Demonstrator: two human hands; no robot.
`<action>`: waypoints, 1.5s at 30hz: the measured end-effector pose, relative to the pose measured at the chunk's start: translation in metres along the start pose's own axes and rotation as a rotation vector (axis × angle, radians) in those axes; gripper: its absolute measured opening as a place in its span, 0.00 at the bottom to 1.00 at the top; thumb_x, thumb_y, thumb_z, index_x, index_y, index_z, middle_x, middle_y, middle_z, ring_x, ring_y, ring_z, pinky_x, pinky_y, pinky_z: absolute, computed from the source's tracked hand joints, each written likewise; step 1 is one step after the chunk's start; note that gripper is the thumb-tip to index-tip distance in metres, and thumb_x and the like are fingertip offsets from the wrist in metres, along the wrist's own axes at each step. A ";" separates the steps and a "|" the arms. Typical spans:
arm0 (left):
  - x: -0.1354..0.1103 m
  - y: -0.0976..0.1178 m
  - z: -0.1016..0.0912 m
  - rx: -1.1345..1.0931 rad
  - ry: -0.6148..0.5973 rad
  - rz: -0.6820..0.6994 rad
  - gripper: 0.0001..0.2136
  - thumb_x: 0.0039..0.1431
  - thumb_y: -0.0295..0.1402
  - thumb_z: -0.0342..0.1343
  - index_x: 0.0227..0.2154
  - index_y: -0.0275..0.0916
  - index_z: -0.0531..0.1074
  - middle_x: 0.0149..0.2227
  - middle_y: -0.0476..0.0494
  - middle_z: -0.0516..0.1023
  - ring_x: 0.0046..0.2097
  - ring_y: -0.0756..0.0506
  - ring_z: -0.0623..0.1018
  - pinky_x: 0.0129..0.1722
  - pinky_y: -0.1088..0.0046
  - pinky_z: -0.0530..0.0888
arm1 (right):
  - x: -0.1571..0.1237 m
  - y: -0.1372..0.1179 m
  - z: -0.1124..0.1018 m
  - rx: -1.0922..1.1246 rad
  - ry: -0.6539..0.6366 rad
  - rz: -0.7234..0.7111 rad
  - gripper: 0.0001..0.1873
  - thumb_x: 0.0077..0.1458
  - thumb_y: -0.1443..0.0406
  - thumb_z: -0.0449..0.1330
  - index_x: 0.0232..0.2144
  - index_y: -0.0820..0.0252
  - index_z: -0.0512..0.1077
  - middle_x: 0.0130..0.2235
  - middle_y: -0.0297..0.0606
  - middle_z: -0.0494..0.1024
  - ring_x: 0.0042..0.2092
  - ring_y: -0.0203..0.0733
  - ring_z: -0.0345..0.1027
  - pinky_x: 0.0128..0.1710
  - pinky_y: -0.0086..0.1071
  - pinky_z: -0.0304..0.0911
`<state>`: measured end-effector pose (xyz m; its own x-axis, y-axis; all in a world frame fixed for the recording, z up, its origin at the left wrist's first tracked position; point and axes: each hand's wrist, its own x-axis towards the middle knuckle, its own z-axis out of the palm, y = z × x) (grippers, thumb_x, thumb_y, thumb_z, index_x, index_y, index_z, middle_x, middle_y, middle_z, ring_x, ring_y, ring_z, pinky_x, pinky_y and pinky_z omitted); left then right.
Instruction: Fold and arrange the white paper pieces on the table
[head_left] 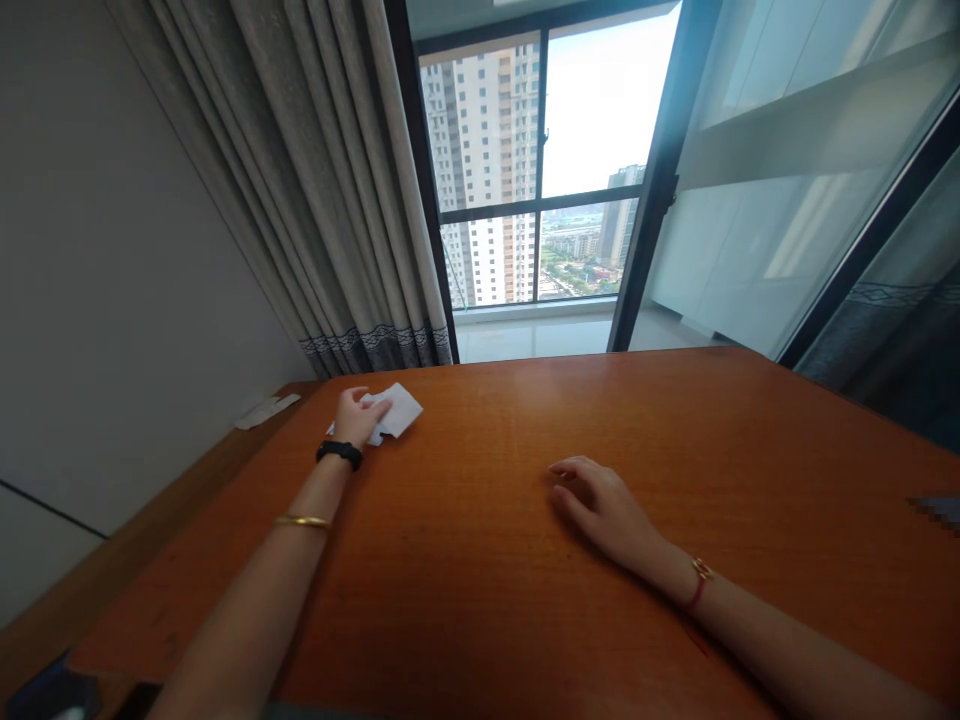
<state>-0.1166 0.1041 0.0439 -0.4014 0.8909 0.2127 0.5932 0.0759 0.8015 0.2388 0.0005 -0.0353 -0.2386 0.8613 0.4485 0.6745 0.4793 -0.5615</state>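
Observation:
My left hand [355, 415] reaches to the far left corner of the orange-brown wooden table [510, 580] and rests on a white folded paper [399, 410], its fingers curled over the paper's near edge. A black watch and a gold bangle sit on that arm. My right hand [600, 503] lies palm down on the table's middle, fingers loosely bent and holding nothing. A red cord bracelet is on that wrist.
A grey curtain [330, 190] hangs behind the table's far left corner. A glass sliding door [540, 180] looks out on tall buildings. A small white strip [266, 409] lies on the ledge left of the table. A dark object [45, 692] lies at the bottom left.

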 end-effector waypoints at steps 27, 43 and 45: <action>-0.183 0.019 0.070 0.023 -0.904 1.082 0.23 0.56 0.24 0.49 0.55 0.41 0.63 0.53 0.45 0.75 0.54 0.47 0.74 0.60 0.64 0.64 | -0.027 -0.066 -0.001 0.130 -0.580 -0.368 0.16 0.54 0.62 0.62 0.45 0.59 0.72 0.50 0.42 0.75 0.50 0.45 0.67 0.55 0.36 0.60; -0.179 0.034 0.051 -0.033 -0.255 1.573 0.09 0.63 0.28 0.54 0.45 0.43 0.72 0.37 0.47 0.81 0.32 0.49 0.78 0.37 0.68 0.75 | -0.030 -0.066 0.002 0.081 -0.435 -0.573 0.20 0.58 0.60 0.55 0.52 0.58 0.66 0.52 0.43 0.72 0.53 0.46 0.63 0.55 0.39 0.57; -0.178 0.032 0.050 -0.064 -0.265 1.545 0.09 0.65 0.29 0.51 0.45 0.44 0.73 0.40 0.46 0.81 0.36 0.49 0.79 0.39 0.68 0.75 | -0.030 -0.067 0.000 0.071 -0.407 -0.574 0.18 0.59 0.62 0.53 0.51 0.59 0.66 0.51 0.42 0.73 0.52 0.45 0.64 0.55 0.39 0.57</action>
<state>0.0085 -0.0293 0.0037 0.6767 0.1358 0.7236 0.2659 -0.9616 -0.0682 0.2012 -0.0570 -0.0109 -0.7943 0.4575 0.3997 0.3204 0.8744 -0.3643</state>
